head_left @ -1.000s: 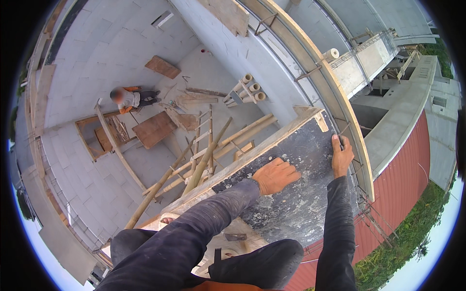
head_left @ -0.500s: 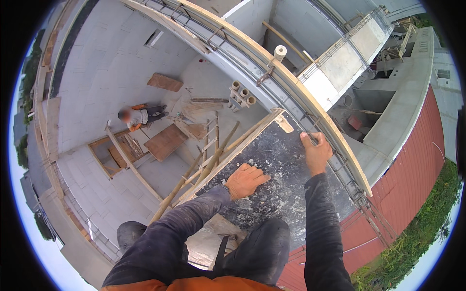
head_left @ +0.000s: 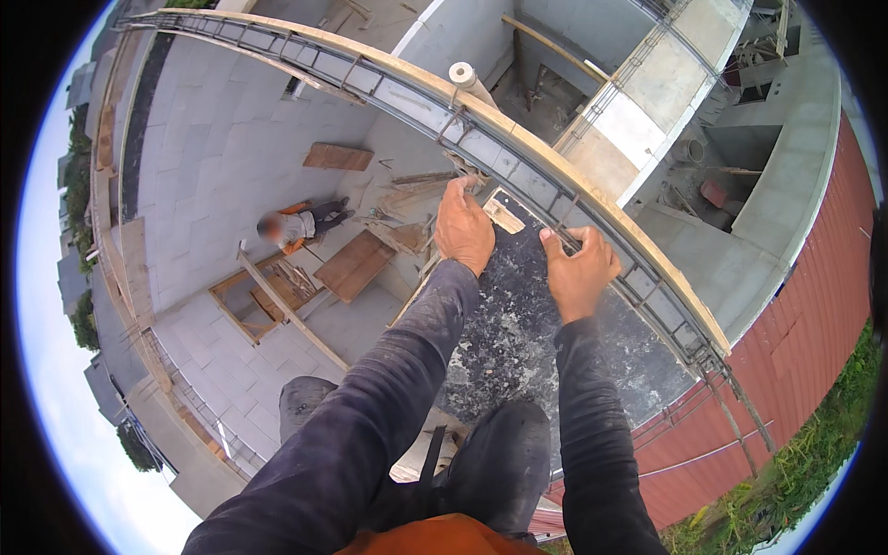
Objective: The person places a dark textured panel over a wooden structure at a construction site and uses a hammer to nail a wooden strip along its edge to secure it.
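Note:
A black, paint-spattered board (head_left: 504,314) lies below me, with a pale wooden piece (head_left: 506,213) at its far end. My left hand (head_left: 464,227) has curled fingers on the board's far left corner, beside that piece. My right hand (head_left: 581,268) grips the board's right edge, fingers curled close over the steel bars beside it; exactly which surfaces they touch is partly hidden. A rebar cage (head_left: 638,282) runs along a long curved-looking wooden formwork strip (head_left: 661,273). My knees straddle the near part of the board.
Below left is a deep room with block walls (head_left: 208,120), a person (head_left: 301,222), brown boards (head_left: 353,264) and loose timber. A white pipe (head_left: 467,79) stands beyond the formwork. At right are concrete ledges and a red corrugated roof (head_left: 819,277), with a drop all around.
My left hand has moved forward from the board's middle to its far corner. My right hand stays on the right edge. The view has shifted, showing more of the formwork strip.

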`<action>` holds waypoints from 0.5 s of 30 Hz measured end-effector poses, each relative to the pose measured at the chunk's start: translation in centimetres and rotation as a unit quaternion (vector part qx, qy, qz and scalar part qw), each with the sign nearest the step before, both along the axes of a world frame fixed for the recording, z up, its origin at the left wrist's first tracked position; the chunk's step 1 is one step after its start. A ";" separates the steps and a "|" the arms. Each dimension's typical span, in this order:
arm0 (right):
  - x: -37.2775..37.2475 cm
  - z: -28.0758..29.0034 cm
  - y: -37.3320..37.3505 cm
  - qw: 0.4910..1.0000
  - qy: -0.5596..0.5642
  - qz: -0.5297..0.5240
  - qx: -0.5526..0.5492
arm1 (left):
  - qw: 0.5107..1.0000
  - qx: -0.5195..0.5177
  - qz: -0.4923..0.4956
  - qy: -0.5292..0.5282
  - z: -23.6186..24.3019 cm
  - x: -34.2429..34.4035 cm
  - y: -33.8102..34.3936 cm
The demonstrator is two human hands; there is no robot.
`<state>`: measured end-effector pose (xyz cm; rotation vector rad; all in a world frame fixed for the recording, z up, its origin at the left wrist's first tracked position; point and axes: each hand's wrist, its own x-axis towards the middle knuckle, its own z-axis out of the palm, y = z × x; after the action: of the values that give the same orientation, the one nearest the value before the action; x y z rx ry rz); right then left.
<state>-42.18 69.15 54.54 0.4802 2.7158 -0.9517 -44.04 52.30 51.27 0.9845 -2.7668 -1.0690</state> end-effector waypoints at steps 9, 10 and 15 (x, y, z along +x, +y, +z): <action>-1.1 1.2 0.3 0.999 -0.020 0.031 -0.013 | 1.000 0.002 -0.011 0.016 -0.2 0.1 -0.6; -1.1 1.4 0.1 0.999 -0.021 0.028 -0.019 | 1.000 0.006 -0.009 0.017 -0.1 0.2 -0.6; -1.0 0.8 0.6 0.999 -0.022 0.014 -0.042 | 0.999 -0.021 -0.026 -0.004 -0.1 -0.4 0.0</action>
<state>-43.14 69.74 55.36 0.4418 2.6250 -1.0305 -44.45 52.27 51.19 0.9193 -2.8245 -1.0103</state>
